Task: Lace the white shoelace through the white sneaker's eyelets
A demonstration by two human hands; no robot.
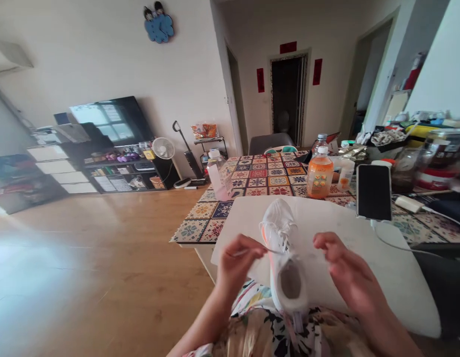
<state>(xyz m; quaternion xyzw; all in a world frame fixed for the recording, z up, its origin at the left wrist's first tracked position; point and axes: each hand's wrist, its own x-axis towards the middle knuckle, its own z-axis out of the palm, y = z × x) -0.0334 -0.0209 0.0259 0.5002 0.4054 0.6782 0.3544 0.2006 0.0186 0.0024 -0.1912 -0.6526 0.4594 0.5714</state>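
Left hand point(237, 258) fingers pinched on a lace point(252, 250) beside the white shoe point(285, 248); right hand point(343, 270) fingers loosely apart; orange bottle point(319, 176) and phone point(373, 192) stand beyond the shoe

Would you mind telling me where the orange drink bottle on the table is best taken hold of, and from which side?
Probably around the middle of the orange bottle, coming from the near side, over the white board. It stands upright and its sides look straight there, while the neck narrows to a small white cap. The phone on its right and a second bottle close behind crowd those sides.
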